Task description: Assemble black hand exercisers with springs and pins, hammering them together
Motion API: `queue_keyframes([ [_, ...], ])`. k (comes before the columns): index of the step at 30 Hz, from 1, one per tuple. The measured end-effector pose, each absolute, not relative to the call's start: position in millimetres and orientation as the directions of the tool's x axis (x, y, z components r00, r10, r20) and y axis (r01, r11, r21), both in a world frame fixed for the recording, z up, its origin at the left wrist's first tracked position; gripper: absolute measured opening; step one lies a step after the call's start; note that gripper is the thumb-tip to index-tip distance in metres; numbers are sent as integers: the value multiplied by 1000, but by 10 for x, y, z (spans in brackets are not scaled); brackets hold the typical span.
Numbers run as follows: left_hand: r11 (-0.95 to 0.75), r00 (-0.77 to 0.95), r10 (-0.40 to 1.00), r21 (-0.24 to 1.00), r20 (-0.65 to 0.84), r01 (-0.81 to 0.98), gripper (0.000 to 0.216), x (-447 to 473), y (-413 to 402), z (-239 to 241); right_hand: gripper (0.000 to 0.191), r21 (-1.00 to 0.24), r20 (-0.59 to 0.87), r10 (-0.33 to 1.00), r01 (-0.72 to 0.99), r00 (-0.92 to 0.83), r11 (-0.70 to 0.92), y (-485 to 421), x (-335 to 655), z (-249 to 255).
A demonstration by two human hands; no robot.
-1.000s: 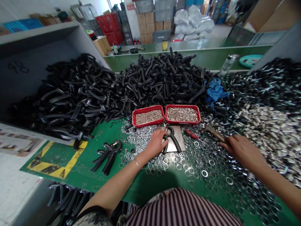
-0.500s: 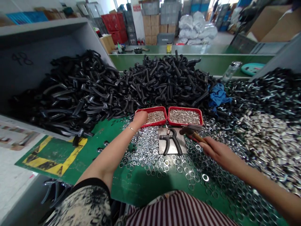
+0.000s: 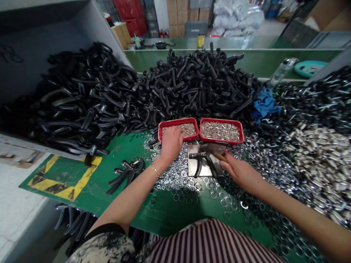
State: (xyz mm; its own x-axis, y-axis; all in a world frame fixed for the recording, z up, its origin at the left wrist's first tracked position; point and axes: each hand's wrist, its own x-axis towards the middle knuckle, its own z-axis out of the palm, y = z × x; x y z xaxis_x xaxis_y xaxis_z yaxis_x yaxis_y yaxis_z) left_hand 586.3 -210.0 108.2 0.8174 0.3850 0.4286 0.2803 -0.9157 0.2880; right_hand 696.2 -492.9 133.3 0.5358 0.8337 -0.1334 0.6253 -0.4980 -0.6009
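My left hand (image 3: 172, 143) is at the near edge of the left red tray (image 3: 159, 134), which holds small metal pins. Its thumb and fingers are drawn together; anything between them is too small to make out. My right hand (image 3: 241, 173) grips the wooden handle of a hammer (image 3: 220, 157). The dark hammer head is over a black two-handled tool, like pruning shears (image 3: 199, 166), partly covering its upper end. That tool lies on a square metal plate (image 3: 192, 149). A similar black tool (image 3: 126, 173) rests on the green table left of my forearm.
A right red tray (image 3: 242, 136) holds longer pins. Black handles (image 3: 189, 86) are heaped behind the trays. Loose metal rings (image 3: 175, 179) surround the plate. Silvery cylinders (image 3: 320, 157) and a blue cloth (image 3: 264, 104) are on the right. A grey bin (image 3: 101, 33) stands left.
My left hand has drawn back from inside the left tray toward the plate. The hammer has moved left, over the tool. The view has tilted down slightly.
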Motion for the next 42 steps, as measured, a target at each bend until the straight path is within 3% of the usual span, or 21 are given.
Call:
queue_keyframes([
  [2, -868, 853, 375, 461, 364, 184, 18, 5896, -2342, 1070, 41, -660, -269, 839, 544, 473, -518, -4951, 7020, 1293],
  [5, -708, 902, 376, 693, 211, 133, 15, 6021, -2564, 1007, 45, -828, -426, 792, 164, 438, -536, -4963, 7087, 1277],
  [7, -639, 905, 398, 753, 149, 157, 14, 6115, -2609, 962, 45, -876, -447, 751, -71, 487, -476, -4977, 7092, 1284],
  [10, -628, 904, 417, 747, 90, 216, 14, 6201, -2607, 910, 43, -904, -424, 723, -206, 546, -375, -5025, 7057, 1260],
  [19, -665, 934, 344, 726, 90, 175, 13, 6219, -2549, 772, 42, -902, -431, 719, -258, 545, -346, -5161, 7010, 1032],
  [24, -803, 955, 272, 575, 120, 157, 13, 6205, -2553, 733, 42, -893, -450, 715, -274, 536, -356, -5165, 7019, 976],
  [28, -968, 983, 56, 253, 175, 10, 16, 6159, -2553, 689, 42, -903, -427, 721, -218, 547, -370, -5166, 7021, 981],
  [30, -985, 985, -32, 161, 167, -59, 16, 6149, -2536, 666, 42, -908, -407, 724, -161, 557, -387, -5149, 7044, 1020],
  [33, -969, 986, 12, 245, 167, -30, 16, 6129, -2523, 668, 39, -890, -377, 731, -5, 568, -455, -5089, 7115, 1153],
  [37, -910, 936, 206, 408, 286, 76, 25, 5961, -2650, 758, 40, -794, -184, 815, 405, 550, -453, -4959, 7184, 1447],
  [39, -925, 918, 201, 375, 343, 63, 27, 5819, -2783, 802, 40, -746, -64, 827, 524, 558, -411, -4868, 7185, 1557],
  [42, -962, 946, 45, 268, 322, -46, 27, 5639, -2978, 811, 38, -678, 24, 819, 612, 573, -408, -4699, 7205, 1563],
])
